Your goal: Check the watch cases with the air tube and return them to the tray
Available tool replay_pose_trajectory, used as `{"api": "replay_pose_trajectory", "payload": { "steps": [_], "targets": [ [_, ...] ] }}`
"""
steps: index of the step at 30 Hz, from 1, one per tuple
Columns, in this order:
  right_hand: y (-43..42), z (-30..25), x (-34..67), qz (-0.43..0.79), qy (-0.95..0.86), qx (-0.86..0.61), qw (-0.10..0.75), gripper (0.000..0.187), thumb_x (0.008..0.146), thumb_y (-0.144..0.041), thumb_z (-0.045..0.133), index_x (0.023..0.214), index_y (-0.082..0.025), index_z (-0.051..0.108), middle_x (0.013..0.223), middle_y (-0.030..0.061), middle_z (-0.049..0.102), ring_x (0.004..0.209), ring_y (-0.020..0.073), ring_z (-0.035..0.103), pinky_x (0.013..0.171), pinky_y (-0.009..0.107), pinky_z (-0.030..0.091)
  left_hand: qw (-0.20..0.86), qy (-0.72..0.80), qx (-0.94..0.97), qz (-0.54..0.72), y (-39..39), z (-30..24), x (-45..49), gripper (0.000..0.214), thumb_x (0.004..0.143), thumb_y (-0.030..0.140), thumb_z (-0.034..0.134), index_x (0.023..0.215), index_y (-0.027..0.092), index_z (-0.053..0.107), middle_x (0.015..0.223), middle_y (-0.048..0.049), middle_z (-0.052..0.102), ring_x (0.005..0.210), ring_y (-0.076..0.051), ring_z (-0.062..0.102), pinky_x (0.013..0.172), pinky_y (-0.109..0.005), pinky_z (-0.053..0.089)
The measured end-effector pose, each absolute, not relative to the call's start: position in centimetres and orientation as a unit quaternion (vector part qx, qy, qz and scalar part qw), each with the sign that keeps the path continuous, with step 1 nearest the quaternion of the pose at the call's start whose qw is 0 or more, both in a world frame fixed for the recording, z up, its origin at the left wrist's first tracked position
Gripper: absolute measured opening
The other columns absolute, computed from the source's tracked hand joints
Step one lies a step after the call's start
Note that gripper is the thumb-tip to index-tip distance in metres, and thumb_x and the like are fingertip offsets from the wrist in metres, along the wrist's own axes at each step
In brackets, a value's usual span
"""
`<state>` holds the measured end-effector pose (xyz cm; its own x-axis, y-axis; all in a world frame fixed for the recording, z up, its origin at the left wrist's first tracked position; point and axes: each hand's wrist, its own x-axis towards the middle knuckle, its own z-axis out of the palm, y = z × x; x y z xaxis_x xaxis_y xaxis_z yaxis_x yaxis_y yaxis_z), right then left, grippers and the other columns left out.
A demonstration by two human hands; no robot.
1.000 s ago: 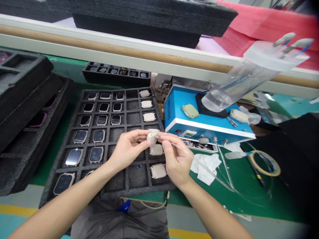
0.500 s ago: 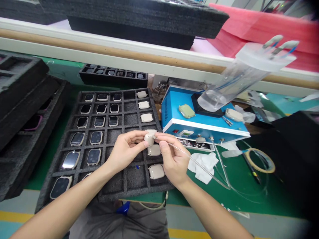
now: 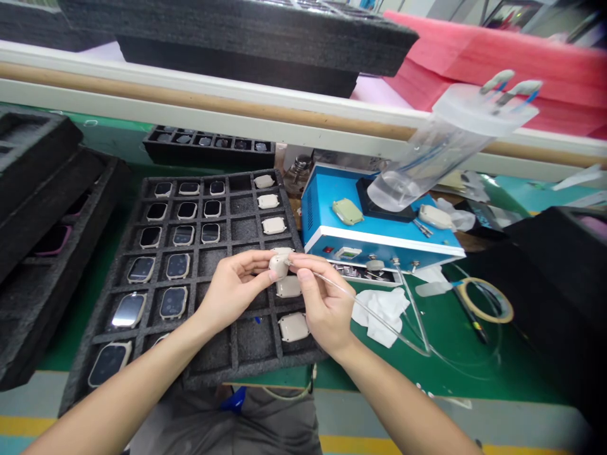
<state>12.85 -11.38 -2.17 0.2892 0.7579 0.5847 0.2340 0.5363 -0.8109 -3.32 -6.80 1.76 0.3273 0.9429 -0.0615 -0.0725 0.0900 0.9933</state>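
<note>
Pinched in my left hand (image 3: 237, 287) is a small cream watch case (image 3: 279, 266), raised above the foam tray (image 3: 215, 370). My right hand (image 3: 328, 306) is closed on the end of a clear thin tube (image 3: 374, 311), its tip against the right side of the case. What fitting sits on the tip is hidden by my fingers. The tube runs to a blue box-shaped machine (image 3: 379, 246). Beneath my hands, the tray's right column holds cream cases (image 3: 294, 327); its left columns hold smartwatches (image 3: 173, 303) with dark screens.
On the machine stand a tilted clear cylinder (image 3: 441, 148) and a green watch case (image 3: 348, 212). White tissue (image 3: 382, 316) and a tape roll (image 3: 488, 300) lie to the right. Stacked foam trays (image 3: 35, 208) rise at left; a shelf rail (image 3: 213, 101) crosses behind.
The whole view has shifted slightly, so things appear a little further left. Both hands keep the same hold on the case and the tube.
</note>
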Motion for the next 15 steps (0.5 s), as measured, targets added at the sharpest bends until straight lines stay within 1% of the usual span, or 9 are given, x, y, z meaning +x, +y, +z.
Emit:
{"api": "replay_pose_trajectory", "payload": {
  "steps": [3, 7, 11, 15],
  "targets": [
    [-11.44, -2.02, 12.82, 0.201, -0.563, -0.435, 0.673, 0.017, 0.101, -0.018, 0.06, 0.105, -0.024, 0.076, 0.106, 0.0059, 0.079, 0.105, 0.0186, 0.075, 0.09, 0.033, 0.063, 0.613, 0.41, 0.537, 0.411, -6.82, 1.79, -3.37, 0.037, 0.073, 0.033, 0.093, 0.103, 0.016, 0.081, 0.104, -0.01, 0.084, 0.098, -0.025, 0.079, 0.096, -0.038, 0.061],
    [-11.39, -1.82, 12.73, 0.211, -0.556, -0.435, 0.677, 0.017, 0.101, -0.019, 0.06, 0.104, -0.023, 0.076, 0.104, 0.0069, 0.079, 0.103, 0.0193, 0.075, 0.089, 0.034, 0.063, 0.609, 0.406, 0.545, 0.409, -6.79, 1.88, -3.45, 0.036, 0.073, 0.033, 0.093, 0.103, 0.017, 0.081, 0.107, -0.0095, 0.084, 0.099, -0.024, 0.079, 0.097, -0.037, 0.061],
    [-11.25, -1.83, 12.67, 0.213, -0.556, -0.428, 0.68, 0.017, 0.101, -0.02, 0.059, 0.104, -0.024, 0.076, 0.105, 0.0067, 0.079, 0.105, 0.02, 0.075, 0.092, 0.036, 0.063, 0.605, 0.412, 0.548, 0.404, -6.74, 1.98, -3.52, 0.039, 0.072, 0.035, 0.094, 0.104, 0.017, 0.082, 0.106, -0.0092, 0.084, 0.098, -0.024, 0.079, 0.095, -0.035, 0.062],
    [-11.18, -1.9, 12.65, 0.208, -0.557, -0.421, 0.685, 0.017, 0.101, -0.019, 0.06, 0.104, -0.025, 0.075, 0.104, 0.0063, 0.079, 0.105, 0.0198, 0.075, 0.092, 0.037, 0.063, 0.591, 0.425, 0.556, 0.401, -6.65, 2.03, -3.58, 0.041, 0.072, 0.037, 0.094, 0.105, 0.017, 0.082, 0.108, -0.011, 0.084, 0.1, -0.026, 0.079, 0.096, -0.038, 0.062]
  ]
}}
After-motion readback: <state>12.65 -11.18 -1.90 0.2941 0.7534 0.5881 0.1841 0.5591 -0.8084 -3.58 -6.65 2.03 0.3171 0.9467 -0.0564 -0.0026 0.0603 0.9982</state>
